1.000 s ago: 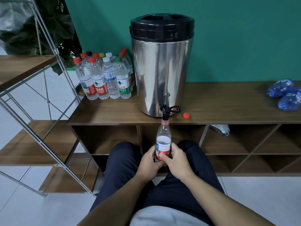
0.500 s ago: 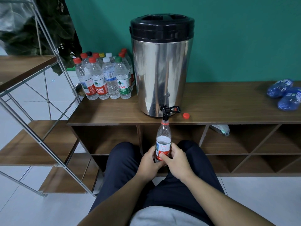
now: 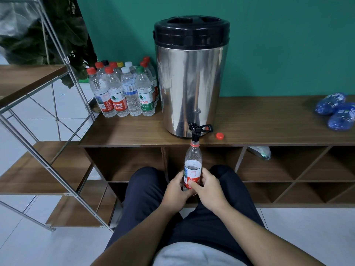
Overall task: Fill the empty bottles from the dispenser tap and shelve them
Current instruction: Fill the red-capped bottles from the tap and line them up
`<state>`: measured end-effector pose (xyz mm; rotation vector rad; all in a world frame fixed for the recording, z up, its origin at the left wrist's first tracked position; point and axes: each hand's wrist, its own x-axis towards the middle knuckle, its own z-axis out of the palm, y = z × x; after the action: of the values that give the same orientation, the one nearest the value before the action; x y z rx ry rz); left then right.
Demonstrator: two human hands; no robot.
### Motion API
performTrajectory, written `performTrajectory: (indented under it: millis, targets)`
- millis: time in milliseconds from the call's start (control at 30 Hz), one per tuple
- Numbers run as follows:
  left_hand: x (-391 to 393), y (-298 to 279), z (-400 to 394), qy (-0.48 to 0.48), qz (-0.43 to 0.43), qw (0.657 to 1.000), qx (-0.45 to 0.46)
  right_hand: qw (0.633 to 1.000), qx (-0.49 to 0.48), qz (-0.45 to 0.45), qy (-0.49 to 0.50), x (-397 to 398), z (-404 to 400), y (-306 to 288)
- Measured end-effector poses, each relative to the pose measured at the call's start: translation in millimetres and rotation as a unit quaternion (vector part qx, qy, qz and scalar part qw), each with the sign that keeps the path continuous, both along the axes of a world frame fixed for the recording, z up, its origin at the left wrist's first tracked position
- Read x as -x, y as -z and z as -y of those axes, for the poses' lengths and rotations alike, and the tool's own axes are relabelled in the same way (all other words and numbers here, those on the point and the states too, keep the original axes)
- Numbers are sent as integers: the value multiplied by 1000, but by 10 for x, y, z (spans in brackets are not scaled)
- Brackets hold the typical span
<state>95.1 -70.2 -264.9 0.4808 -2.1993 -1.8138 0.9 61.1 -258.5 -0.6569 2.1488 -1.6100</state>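
A clear bottle [image 3: 192,162] with a red and white label stands upright under the black tap [image 3: 196,134] of the steel dispenser [image 3: 190,81], its open neck at the spout. Water reaches about the top of the label. My left hand [image 3: 175,191] and my right hand [image 3: 208,188] both grip its lower part from either side, above my knees. Its red cap [image 3: 219,136] lies on the wooden cabinet top [image 3: 269,120] right of the tap.
Several capped bottles [image 3: 124,89] stand left of the dispenser. Two crumpled blue bottles [image 3: 338,112] lie at the far right. A clear bottle [image 3: 260,151] lies in a cabinet cubby. A metal-framed wooden shelf rack [image 3: 44,166] stands at the left.
The water level in the bottle has risen slightly. Both hands and the bottle have stayed in place.
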Motion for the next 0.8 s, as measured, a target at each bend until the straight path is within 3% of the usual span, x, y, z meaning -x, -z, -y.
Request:
performTrajectory:
  millis: [800]
  targets:
    - [-2, -3, -3, -1, -1, 1000, -3, 1000, 8, 4, -2, -5, -3, -3]
